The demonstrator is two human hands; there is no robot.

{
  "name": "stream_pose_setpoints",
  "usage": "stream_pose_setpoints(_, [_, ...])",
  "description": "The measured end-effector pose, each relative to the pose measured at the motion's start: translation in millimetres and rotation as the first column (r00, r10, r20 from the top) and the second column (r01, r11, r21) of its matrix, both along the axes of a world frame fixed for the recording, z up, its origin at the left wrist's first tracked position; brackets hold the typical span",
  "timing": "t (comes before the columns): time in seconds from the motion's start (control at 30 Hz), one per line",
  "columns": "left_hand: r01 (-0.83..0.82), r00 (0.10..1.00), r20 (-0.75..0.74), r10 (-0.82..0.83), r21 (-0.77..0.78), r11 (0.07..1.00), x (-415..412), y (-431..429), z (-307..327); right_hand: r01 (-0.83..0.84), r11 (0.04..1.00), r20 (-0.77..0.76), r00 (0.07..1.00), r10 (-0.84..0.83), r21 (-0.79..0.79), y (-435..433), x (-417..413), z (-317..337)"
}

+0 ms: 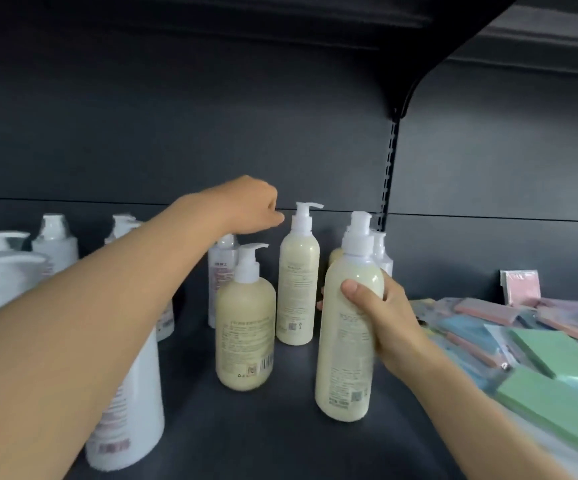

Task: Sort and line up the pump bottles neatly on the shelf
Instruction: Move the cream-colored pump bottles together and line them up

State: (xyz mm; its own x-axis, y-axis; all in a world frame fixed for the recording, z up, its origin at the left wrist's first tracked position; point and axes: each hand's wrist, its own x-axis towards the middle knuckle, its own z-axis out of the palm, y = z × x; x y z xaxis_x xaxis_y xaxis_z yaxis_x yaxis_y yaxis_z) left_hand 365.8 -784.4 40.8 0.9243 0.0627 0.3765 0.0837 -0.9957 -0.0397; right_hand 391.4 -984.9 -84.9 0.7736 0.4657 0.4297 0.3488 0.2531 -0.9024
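Head view: sorting cream bottles from white on the shelf [273, 438]. The right hand [393, 318] grips the tall bottle [344, 351] about its upper body, thumb [353, 289] across the front and fingertips [319, 304] showing round the far side; the fingers are clamped on it. The bottle leans slightly at the shelf front, right of centre; whether its base touches the shelf cannot be told.

The left hand [249, 206] reaches to the back, above the pump of the clear bottle [221, 275]; its fingers are curled downward, but whether they grip the pump or merely hover above it is hidden by the hand itself.

Between the arms stand the squat bottle [246, 327], nearer, and the slim bottle [296, 285], behind and to its right; white bottles [55, 247] crowd the left end.

Judged from this layout, the tall bottle belongs beside the slim bottle, which it matches in shape and colour; it should be set upright, base flat, spout facing the same way, just beside its neighbour without knocking it; a lower grip would steady it. The clear bottle likely goes left to the white group; it should be lifted by the body, not the pump, clear of the squat bottle's spout. The sponges [540, 358] lie near the right forearm, which should keep off them.
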Motion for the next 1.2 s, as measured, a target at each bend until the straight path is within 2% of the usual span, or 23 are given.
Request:
stream_pose_setpoints(0.17, [-0.018, 0.993, 0.113, 0.035, -0.147, 0.989, 0.5, -26.2, -13.3, 0.036, 0.999, 0.002, 0.999, -0.036, 0.021, -9.9, 7.0, 3.8])
stream_pose_setpoints(0.27, [-0.018, 0.97, 0.23, 0.076, -0.246, 0.969, 6.7, -41.1, -22.0, 0.072, 0.997, 0.017, 0.997, -0.073, 0.009, -24.8, 14.2, 8.9])
stream_pose_setpoints(0.5, [0.014, 0.874, 0.411, 0.258, -0.553, 0.833, 34.8, -79.8, -63.8, 0.085, 0.996, 0.02, 0.996, -0.085, 0.022, -51.5, 30.1, 27.5])
stream_pose_setpoints(0.63, [0.06, 0.866, 0.383, 0.322, -0.718, 0.693, 54.0, -81.1, -84.1, 0.058, 0.998, 0.031, 0.998, -0.059, 0.028, -51.5, 32.4, 28.4])
stream_pose_setpoints(0.73, [0.11, 0.866, 0.341, 0.365, -0.843, 0.526, 63.3, -74.8, -101.1, 0.067, 0.997, 0.018, 0.998, -0.068, 0.031, -50.0, 38.0, 25.8])
stream_pose_setpoints(0.8, [0.157, 0.859, 0.352, 0.372, -0.872, 0.464, 64.9, -72.0, -109.9, 0.079, 0.997, 0.002, 0.997, -0.079, 0.028, -48.0, 40.9, 23.5])
stream_pose_setpoints(0.93, [0.233, 0.834, 0.393, 0.387, -0.887, 0.399, 67.0, -71.3, -118.0, 0.092, 0.995, -0.021, 0.996, -0.091, 0.029, -43.7, 44.3, 19.8])
stream_pose_setpoints(1.2, [0.272, 0.829, 0.428, 0.36, -0.871, 0.41, 61.0, -77.3, -117.0, 0.155, 0.987, -0.034, 0.988, -0.154, 0.032, -46.6, 39.0, 22.9])
